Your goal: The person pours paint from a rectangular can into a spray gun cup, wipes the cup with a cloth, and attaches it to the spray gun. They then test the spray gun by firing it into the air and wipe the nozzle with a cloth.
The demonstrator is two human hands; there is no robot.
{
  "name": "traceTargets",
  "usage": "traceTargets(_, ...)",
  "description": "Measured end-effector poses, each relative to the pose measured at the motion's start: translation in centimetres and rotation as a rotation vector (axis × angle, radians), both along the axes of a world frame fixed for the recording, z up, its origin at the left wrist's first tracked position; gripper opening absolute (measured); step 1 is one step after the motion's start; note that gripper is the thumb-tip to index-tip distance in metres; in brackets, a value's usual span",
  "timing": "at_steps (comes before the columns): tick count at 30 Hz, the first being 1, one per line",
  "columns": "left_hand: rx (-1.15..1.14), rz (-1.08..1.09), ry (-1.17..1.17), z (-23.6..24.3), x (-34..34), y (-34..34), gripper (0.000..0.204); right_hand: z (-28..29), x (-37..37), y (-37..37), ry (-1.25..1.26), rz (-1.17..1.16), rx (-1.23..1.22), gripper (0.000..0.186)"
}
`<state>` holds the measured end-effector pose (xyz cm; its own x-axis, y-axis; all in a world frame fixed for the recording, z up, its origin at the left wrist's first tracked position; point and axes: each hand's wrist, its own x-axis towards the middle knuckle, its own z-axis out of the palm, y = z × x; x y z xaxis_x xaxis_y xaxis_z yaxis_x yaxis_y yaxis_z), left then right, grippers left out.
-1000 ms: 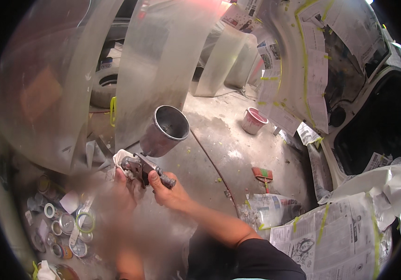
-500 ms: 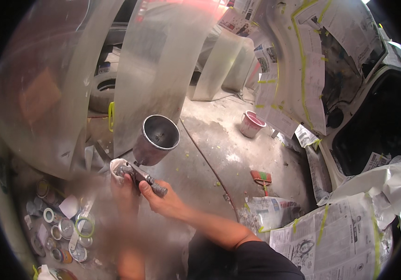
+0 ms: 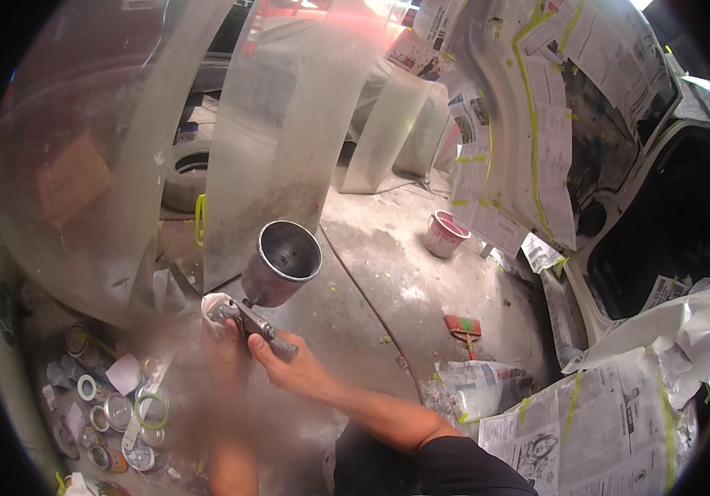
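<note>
A paint spray gun (image 3: pixel 257 318) is held in front of me, a little left of the middle. Its grey metal cup (image 3: pixel 289 258) sits on top, lidless and tilted, so the dark, stained inside shows. My right hand (image 3: pixel 289 364) is closed round the rear of the gun, thumb along its body. At the front end, my left hand (image 3: pixel 227 343) presses a crumpled white cloth (image 3: pixel 212 307) against the gun. A brownish blur covers part of my left hand and forearm, and the gun's nozzle is hidden.
Several cans (image 3: pixel 119 411) crowd the floor at lower left. A hose (image 3: pixel 367 298) runs along the concrete; a pink-stained bucket (image 3: pixel 447 234) and a red-green broom (image 3: pixel 463 328) lie beyond. Newspaper-masked car panels (image 3: pixel 570 422) flank the right; plastic sheets (image 3: pixel 276 124) hang at left.
The whole view has shifted slightly, with the surroundings now lower in it. The gun and cup sit a little lower and further right; both hands keep their hold.
</note>
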<state>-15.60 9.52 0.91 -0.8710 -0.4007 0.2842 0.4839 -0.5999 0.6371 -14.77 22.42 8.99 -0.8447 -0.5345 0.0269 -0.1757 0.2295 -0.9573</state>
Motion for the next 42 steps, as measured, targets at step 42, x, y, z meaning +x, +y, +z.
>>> traceTargets(42, 0.035, 0.05, -0.011, 0.5, 0.1, 0.4, 0.043, -0.2, -0.1, -0.2, -0.16, -0.035, 0.039, 0.06)
